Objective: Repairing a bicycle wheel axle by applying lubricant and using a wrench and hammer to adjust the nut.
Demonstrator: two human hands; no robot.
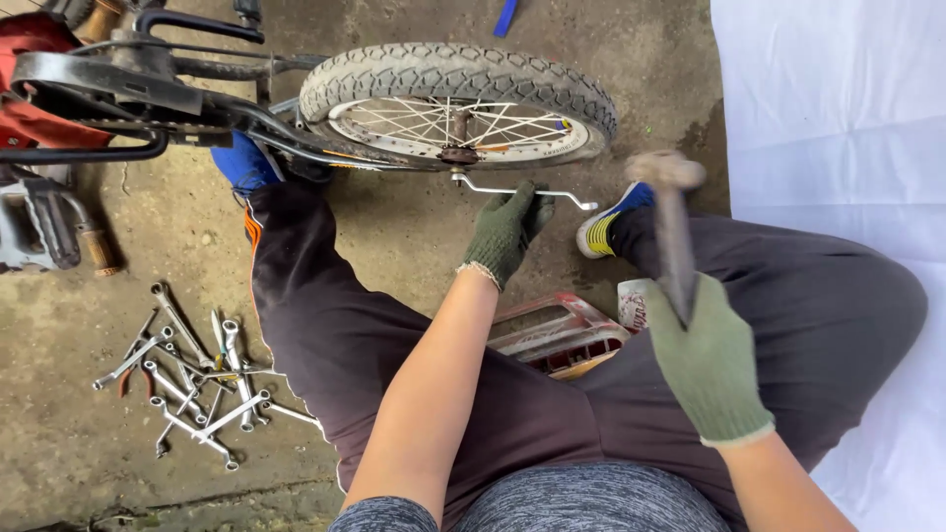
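Note:
A small bicycle lies on its side on the concrete, its rear wheel (458,94) with a knobby tyre facing me. A thin bent metal rod (512,190) sticks out from the axle. My left hand (505,229), in a green knit glove, grips that rod just below the hub. In my right hand (705,360), gloved the same way, I hold a hammer (673,222) by its handle. The hammer is raised and its head is blurred above my right knee.
Several wrenches (192,369) lie scattered on the floor at the left. A red step stool (557,335) sits between my legs. Pedal and chain guard (94,84) are at the top left. A white sheet (838,128) covers the right side.

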